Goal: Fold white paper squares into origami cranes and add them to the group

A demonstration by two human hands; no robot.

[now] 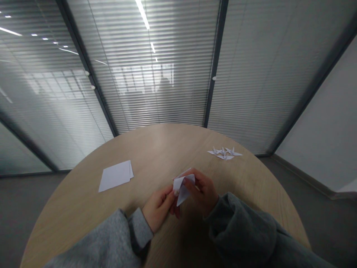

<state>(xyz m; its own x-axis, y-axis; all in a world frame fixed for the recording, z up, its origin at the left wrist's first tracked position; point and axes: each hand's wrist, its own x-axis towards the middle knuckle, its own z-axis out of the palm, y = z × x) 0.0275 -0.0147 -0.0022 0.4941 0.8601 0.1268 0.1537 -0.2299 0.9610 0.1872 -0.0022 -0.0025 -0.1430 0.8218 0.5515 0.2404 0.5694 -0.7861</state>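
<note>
A partly folded piece of white paper (182, 191) is held between both hands, above the near middle of the table. My left hand (160, 206) is closed on its left edge, thumb on top and fingers underneath. From the right, my right hand (203, 191) pinches the paper, its thumb pressing on a fold and the fingers behind. One flap points down toward me. The fingers hide part of the paper's far side.
A stack of white paper sheets (115, 175) lies to the left on the round wooden table (156, 149). Several folded white paper cranes (224, 152) stand grouped at the back right. Behind the table rise glass panels with blinds (164, 100).
</note>
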